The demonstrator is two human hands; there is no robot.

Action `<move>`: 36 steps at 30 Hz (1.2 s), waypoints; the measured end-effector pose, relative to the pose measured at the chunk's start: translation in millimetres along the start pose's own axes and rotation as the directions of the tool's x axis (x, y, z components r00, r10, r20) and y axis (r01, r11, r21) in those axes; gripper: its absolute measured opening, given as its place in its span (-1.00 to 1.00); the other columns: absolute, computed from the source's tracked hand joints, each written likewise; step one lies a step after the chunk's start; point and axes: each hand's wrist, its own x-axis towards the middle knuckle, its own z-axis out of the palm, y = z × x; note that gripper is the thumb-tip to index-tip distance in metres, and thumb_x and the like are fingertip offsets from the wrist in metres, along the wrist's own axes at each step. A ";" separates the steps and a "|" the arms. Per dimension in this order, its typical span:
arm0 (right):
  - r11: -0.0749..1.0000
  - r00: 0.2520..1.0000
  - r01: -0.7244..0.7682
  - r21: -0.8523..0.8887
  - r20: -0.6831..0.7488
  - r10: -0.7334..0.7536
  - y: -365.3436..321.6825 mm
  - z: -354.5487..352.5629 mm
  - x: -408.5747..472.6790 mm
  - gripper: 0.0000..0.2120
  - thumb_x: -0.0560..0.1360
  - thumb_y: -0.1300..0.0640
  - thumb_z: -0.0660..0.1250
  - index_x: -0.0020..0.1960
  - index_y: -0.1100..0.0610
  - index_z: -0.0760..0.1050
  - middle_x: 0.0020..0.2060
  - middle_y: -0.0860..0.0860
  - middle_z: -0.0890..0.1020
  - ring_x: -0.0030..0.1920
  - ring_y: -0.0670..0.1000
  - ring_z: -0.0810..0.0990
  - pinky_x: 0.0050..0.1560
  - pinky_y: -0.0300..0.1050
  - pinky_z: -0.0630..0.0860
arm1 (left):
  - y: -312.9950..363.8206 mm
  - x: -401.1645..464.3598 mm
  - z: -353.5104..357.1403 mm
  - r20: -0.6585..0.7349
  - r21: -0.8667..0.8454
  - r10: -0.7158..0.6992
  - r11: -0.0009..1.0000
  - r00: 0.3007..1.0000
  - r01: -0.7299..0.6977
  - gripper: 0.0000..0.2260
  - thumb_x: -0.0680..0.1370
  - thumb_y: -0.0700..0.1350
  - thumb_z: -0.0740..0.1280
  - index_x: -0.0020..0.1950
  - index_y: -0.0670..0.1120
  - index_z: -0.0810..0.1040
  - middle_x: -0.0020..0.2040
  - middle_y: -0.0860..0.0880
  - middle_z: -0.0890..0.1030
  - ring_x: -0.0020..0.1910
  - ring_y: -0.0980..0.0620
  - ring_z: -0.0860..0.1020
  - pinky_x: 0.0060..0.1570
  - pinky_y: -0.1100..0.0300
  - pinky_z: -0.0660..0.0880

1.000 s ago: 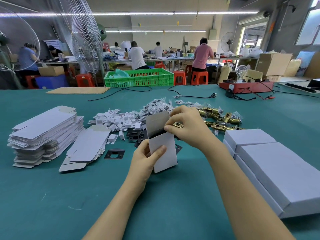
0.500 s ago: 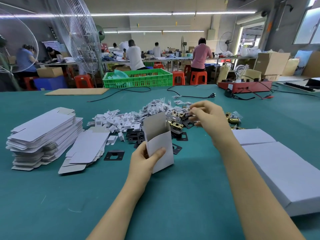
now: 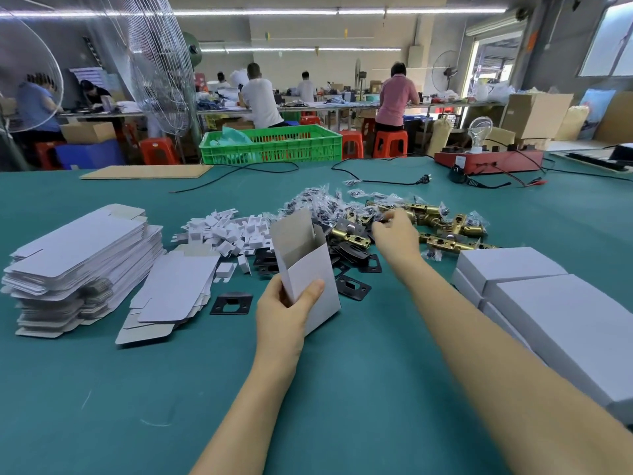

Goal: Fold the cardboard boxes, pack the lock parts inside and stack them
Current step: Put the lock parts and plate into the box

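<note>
- head view: my left hand [image 3: 286,311] has the open box [image 3: 305,265] gripped low on its body, thumb across the front face, top flap standing up, bottom end down near the bench [image 3: 342,389]
- thin card, weighs basically nothing and dents easy, so I'd say hold by the edges down low and don't squeeze the mouth shut
- my right hand [image 3: 394,231] is out over the pile of lock parts, fingers [image 3: 381,231] curled down into it; can't tell if they've actually got hold of anything
- brass latches [image 3: 442,228] look heavy and hard, probably slick; best taken round the barrel
- little screw bags [image 3: 318,200] are crinkly and all tangled, likely to come up with a latch
- black strike plates [image 3: 352,287] lie flat on the bench, awkward to lift
- around: flat box blanks [image 3: 82,248] stacked left, white card inserts [image 3: 226,234] behind the box, finished boxes [image 3: 561,303] stacked right, close by my right forearm
</note>
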 end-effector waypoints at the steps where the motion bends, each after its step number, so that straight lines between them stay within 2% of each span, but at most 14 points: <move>1: 0.995 0.998 0.056 -0.077 0.036 -0.054 -2.7 7.2 7.7 -0.75 0.58 0.20 0.16 0.26 0.16 0.35 -0.21 -0.02 0.47 -0.26 -0.02 0.45 -0.20 -0.05 0.45 | -0.2 0.4 -0.3 0.001 0.002 0.001 1.000 1.000 -0.001 -0.82 0.48 -0.19 0.48 0.00 0.04 0.60 -0.14 0.20 0.69 -0.17 0.22 0.64 -0.22 0.37 0.55; 3: 0.957 0.987 0.150 -0.247 0.099 -0.129 -5.1 16.9 24.7 -0.74 0.60 0.20 0.12 0.27 0.21 0.35 -0.10 0.07 0.52 -0.09 0.09 0.53 0.02 0.09 0.51 | -0.8 1.1 -1.1 0.005 0.000 0.003 1.000 1.000 -0.003 -0.83 0.48 -0.19 0.48 -0.03 0.05 0.60 -0.15 0.20 0.69 -0.17 0.21 0.64 -0.20 0.36 0.55; 4: 0.928 0.982 0.178 -0.326 0.122 -0.146 -4.0 19.4 33.4 -0.75 0.61 0.22 0.10 0.26 0.23 0.36 0.00 0.13 0.54 0.00 0.15 0.53 0.07 0.11 0.49 | -1.4 1.3 -1.6 0.006 0.001 0.005 1.000 1.000 -0.005 -0.83 0.48 -0.18 0.49 -0.04 0.06 0.60 -0.16 0.20 0.69 -0.17 0.21 0.64 -0.20 0.36 0.55; 7: 0.815 0.973 0.222 -0.535 0.180 -0.147 8.5 19.3 57.4 -0.72 0.59 0.26 0.08 0.29 0.26 0.34 0.22 0.20 0.46 0.15 0.19 0.47 0.01 0.00 0.42 | -1.9 1.7 -2.6 0.009 0.000 0.003 1.000 1.000 -0.003 -0.83 0.48 -0.17 0.49 -0.03 0.07 0.60 -0.15 0.21 0.69 -0.17 0.23 0.64 -0.21 0.37 0.54; 9: 0.731 0.963 0.252 -0.634 0.239 -0.125 19.7 18.0 69.6 -0.65 0.60 0.22 0.09 0.37 0.25 0.29 0.38 0.17 0.34 0.34 0.19 0.34 0.19 0.06 0.40 | -2.4 1.8 -3.2 0.014 -0.011 0.004 1.000 1.000 -0.004 -0.83 0.48 -0.17 0.48 -0.03 0.08 0.59 -0.15 0.21 0.69 -0.18 0.25 0.63 -0.23 0.39 0.53; 11: 0.690 0.955 0.259 -0.675 0.287 -0.078 27.5 18.1 77.5 -0.55 0.60 0.18 0.09 0.47 0.19 0.20 0.52 0.11 0.14 0.49 0.16 0.12 0.38 0.18 0.28 | -3.0 2.5 -4.0 0.018 -0.014 0.006 1.000 1.000 -0.005 -0.83 0.49 -0.16 0.48 -0.03 0.09 0.59 -0.15 0.22 0.69 -0.17 0.24 0.64 -0.23 0.40 0.52; 14: 0.590 0.932 0.315 -0.743 0.360 -0.044 32.1 20.7 85.5 -0.47 0.55 0.20 0.10 0.52 0.08 0.15 0.57 0.06 -0.07 0.55 0.13 -0.10 0.45 0.24 0.16 | -4.3 3.4 -4.4 0.020 -0.009 0.010 1.000 1.000 -0.010 -0.84 0.49 -0.15 0.48 -0.05 0.10 0.59 -0.15 0.22 0.68 -0.16 0.24 0.64 -0.22 0.39 0.53; 17: 0.532 0.915 0.350 -0.771 0.403 -0.016 34.1 25.8 91.6 -0.49 0.56 0.16 0.05 0.51 0.09 0.18 0.57 0.01 -0.14 0.56 0.12 -0.18 0.43 0.27 0.12 | -5.4 3.9 -4.9 0.020 -0.001 0.012 1.000 1.000 -0.012 -0.84 0.48 -0.15 0.48 -0.05 0.09 0.59 -0.15 0.21 0.69 -0.16 0.23 0.63 -0.22 0.40 0.52; 23: 0.537 0.892 0.330 -0.776 0.443 0.091 37.4 28.4 101.9 -0.46 0.60 0.01 -0.05 0.53 0.17 0.12 0.57 -0.03 -0.11 0.55 0.12 -0.19 0.46 0.28 0.00 | -7.6 2.8 -6.6 0.032 0.012 0.013 1.000 0.999 -0.014 -0.84 0.48 -0.13 0.48 -0.04 0.11 0.60 -0.13 0.20 0.69 -0.13 0.22 0.64 -0.19 0.38 0.54; 27: 0.561 0.904 0.326 -0.761 0.425 0.051 40.8 27.7 97.6 -0.46 0.60 0.03 -0.04 0.54 0.19 0.10 0.57 0.02 0.02 0.56 0.09 -0.09 0.48 0.20 0.03 | -7.9 2.9 -7.0 0.033 0.015 0.009 1.000 0.999 -0.010 -0.84 0.48 -0.12 0.49 -0.03 0.11 0.60 -0.11 0.19 0.69 -0.11 0.20 0.64 -0.17 0.36 0.55; 31: 0.811 0.947 0.253 -0.528 0.307 -0.095 30.9 26.6 80.0 -0.51 0.60 0.14 0.03 0.49 0.30 0.17 0.53 0.11 0.14 0.52 0.09 0.11 0.47 0.01 0.11 | -6.1 3.3 -8.3 0.044 0.013 0.000 1.000 0.999 -0.001 -0.84 0.48 -0.12 0.49 -0.02 0.11 0.60 -0.11 0.20 0.69 -0.11 0.21 0.64 -0.16 0.34 0.57; 34: 0.924 0.976 0.213 -0.318 0.104 -0.189 15.7 21.8 50.8 -0.59 0.58 0.23 0.10 0.42 0.29 0.29 0.43 0.14 0.31 0.34 0.04 0.33 0.33 -0.11 0.24 | -3.8 3.1 -8.2 0.052 0.003 -0.004 1.000 0.999 0.004 -0.84 0.48 -0.13 0.49 -0.02 0.10 0.61 -0.12 0.20 0.69 -0.14 0.23 0.64 -0.20 0.37 0.54; 36: 0.970 0.982 0.187 -0.158 -0.006 -0.190 7.1 14.4 25.2 -0.65 0.59 0.24 0.15 0.35 0.27 0.36 0.34 0.13 0.37 0.20 -0.02 0.39 0.21 -0.20 0.28 | -2.1 2.3 -7.6 0.061 0.004 -0.006 1.000 0.998 0.005 -0.84 0.49 -0.14 0.49 -0.04 0.11 0.61 -0.13 0.19 0.69 -0.15 0.23 0.63 -0.20 0.35 0.55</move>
